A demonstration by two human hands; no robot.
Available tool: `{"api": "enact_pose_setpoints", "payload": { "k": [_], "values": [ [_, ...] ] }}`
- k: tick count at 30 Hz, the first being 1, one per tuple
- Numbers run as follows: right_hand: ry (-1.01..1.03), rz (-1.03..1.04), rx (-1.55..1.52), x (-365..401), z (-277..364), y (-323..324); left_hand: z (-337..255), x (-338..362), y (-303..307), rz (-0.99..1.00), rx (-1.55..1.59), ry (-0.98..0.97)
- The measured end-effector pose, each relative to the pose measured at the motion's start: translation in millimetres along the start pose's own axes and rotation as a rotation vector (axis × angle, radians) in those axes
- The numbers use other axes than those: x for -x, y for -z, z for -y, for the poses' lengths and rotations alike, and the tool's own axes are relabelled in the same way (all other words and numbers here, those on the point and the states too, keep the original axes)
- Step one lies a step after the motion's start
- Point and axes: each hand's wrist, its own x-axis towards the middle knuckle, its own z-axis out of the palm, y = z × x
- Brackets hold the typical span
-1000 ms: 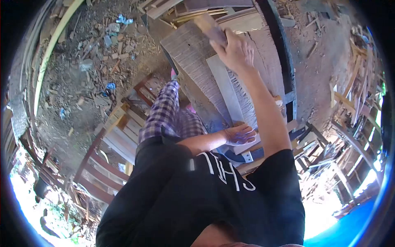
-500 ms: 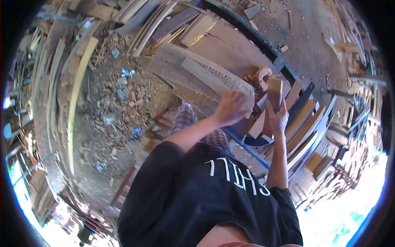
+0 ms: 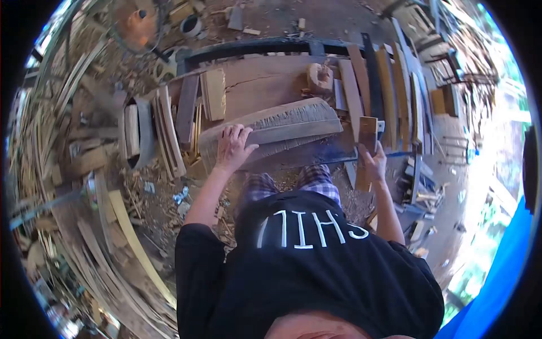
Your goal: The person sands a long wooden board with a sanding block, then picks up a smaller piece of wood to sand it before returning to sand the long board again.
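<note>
A thick rough-sawn slab of wood (image 3: 288, 116) lies across the bench before me, with a flat narrow board (image 3: 296, 131) on top of it. My left hand (image 3: 232, 148) rests at the left end of that board, fingers spread. On the right, my right hand (image 3: 374, 164) is wrapped round a short brown wooden block (image 3: 367, 131) held upright beyond the slab's right end. A pale hollowed piece of wood (image 3: 320, 77) sits behind the slab.
Long planks (image 3: 389, 96) stand side by side at the right. More boards (image 3: 187, 107) lie at the left of the bench. A dark beam (image 3: 248, 50) runs along the far edge. Wood scraps (image 3: 183, 195) litter the floor, and a fan (image 3: 137, 25) stands far left.
The view has turned and shifted. My left hand has moved from the slab's right end to its left end. My right hand still holds the block.
</note>
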Motion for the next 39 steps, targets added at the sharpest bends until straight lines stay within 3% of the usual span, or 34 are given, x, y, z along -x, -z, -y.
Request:
{"api": "enact_pose_setpoints", "payload": {
  "k": [5, 9, 11, 12, 17, 18, 20, 23, 30, 32, 34, 39],
  "values": [
    [-0.082, -0.122, 0.077, 58.7, 7.0, -24.0, 0.5, -8.0, 10.1, 0.175, 0.136, 0.029],
    [-0.202, -0.135, 0.107, 84.2, 13.3, -31.4, 5.6, -12.9, 9.6, 0.292, 0.192, -0.069],
    [-0.176, -0.136, 0.131, 86.3, 9.0, -33.7, 3.9, -16.7, 8.8, 0.346, 0.450, 0.105],
    [-0.186, -0.141, 0.116, 84.0, 8.8, -35.1, 5.8, -18.2, 1.8, 0.357, 0.437, 0.098],
    [-0.195, -0.150, -0.042, 64.7, -0.9, -55.7, 14.1, -19.8, -22.8, 0.493, 0.835, 0.433],
    [-0.162, -0.163, -0.070, 59.6, -0.3, -59.1, 17.4, -26.9, -20.8, 0.517, 0.812, 0.428],
    [-0.200, -0.147, -0.074, 50.0, 1.0, -65.8, 20.2, -35.2, -16.8, 0.756, 1.046, 0.423],
    [-0.218, -0.117, -0.040, 47.8, 10.6, -74.7, 14.4, -46.3, 1.5, 0.871, 1.120, 0.434],
    [-0.224, -0.172, 0.121, 62.9, 22.6, -95.5, 26.9, -47.6, -9.5, 0.945, 1.053, 0.348],
    [-0.241, -0.211, 0.136, 71.9, 30.6, -104.2, 27.1, -48.9, -11.3, 0.910, 0.831, 0.250],
    [-0.233, -0.330, 0.085, 80.3, 39.2, -116.1, 26.2, -44.9, -3.6, 0.897, 0.773, 0.206],
    [-0.302, -0.342, 0.126, 92.5, 59.0, -128.5, 28.6, -40.8, 22.3, 0.823, 0.668, 0.119]
  ]
}}
